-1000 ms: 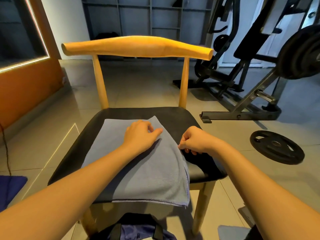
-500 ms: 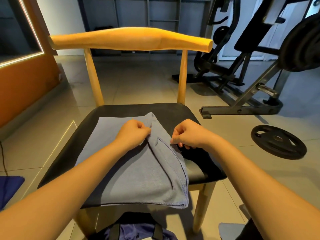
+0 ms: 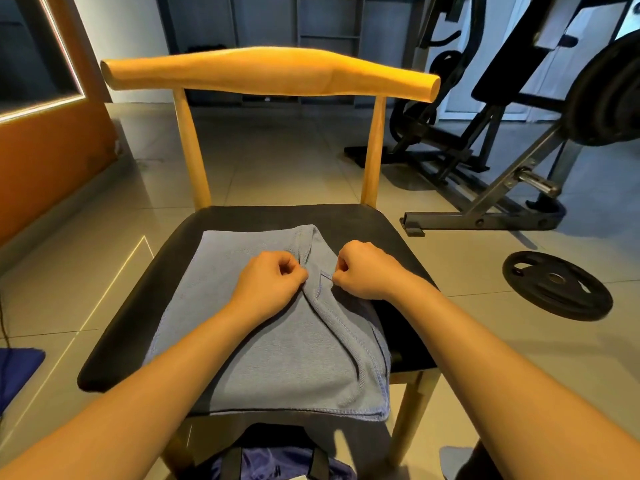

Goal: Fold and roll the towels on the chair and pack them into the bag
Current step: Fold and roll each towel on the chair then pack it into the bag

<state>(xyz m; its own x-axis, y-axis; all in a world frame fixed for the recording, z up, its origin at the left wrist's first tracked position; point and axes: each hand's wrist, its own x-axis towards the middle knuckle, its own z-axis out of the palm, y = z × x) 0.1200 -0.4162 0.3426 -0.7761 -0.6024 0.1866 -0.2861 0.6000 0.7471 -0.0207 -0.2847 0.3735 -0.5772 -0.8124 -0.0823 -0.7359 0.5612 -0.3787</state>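
One chair (image 3: 270,72) stands in front, with two wooden back posts and one black seat (image 3: 363,230). One grey-blue towel (image 3: 263,358) lies flat on the seat, its near edge hanging just over the seat's front. Whether the layers at its right side belong to a second towel I cannot tell.

Two hands work side by side on the towel's far right part. The left hand (image 3: 268,285) has its fingers curled, its grip pinching a raised fold of the towel between thumb and forefinger. The right hand (image 3: 367,271) is curled likewise, its grip nipped tight on the stitched hem just beside the left hand. One narrow ridge of cloth stands between the two.

One bag (image 3: 277,462), blue-purple with two black straps, sits on the floor (image 3: 277,168) below the seat's front edge, partly cut off by the frame. To the right lies one black weight plate (image 3: 557,285), well apart from the chair, with one weight machine (image 3: 502,150) behind it. One blue cloth (image 3: 17,372) shows at the left edge. One grey piece (image 3: 457,459) shows at the lower right; what it is I cannot tell.
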